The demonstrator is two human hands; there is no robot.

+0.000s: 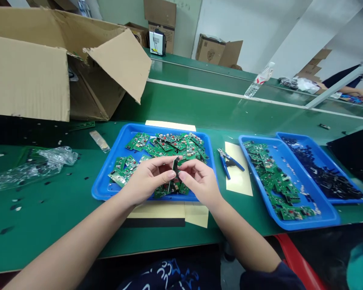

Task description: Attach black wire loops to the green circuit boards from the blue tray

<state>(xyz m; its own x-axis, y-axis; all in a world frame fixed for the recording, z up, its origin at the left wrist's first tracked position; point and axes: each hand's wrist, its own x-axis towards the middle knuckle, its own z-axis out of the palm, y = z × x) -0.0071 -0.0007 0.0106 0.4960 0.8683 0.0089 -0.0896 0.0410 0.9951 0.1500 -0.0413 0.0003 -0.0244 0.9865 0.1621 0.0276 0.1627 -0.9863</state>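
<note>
Over the near part of a blue tray (102,177), my left hand (147,175) pinches a small circuit board (170,186) that is turned nearly edge-on. The fingers of my right hand (202,180) are closed on a small black plastic part (176,164) against the board's right side. My fingertips hide where part and board meet. Green circuit boards (181,146) with red and white components lie heaped in the tray below and behind my hands.
Blue-handled cutters (224,166) lie on yellow paper (240,183) to the right. Beyond are a second tray (313,221) of boards and a third tray (355,198) of black parts. A large cardboard box (27,80), plastic wrap (53,159) and scraps occupy the left. A bottle (257,82) stands behind.
</note>
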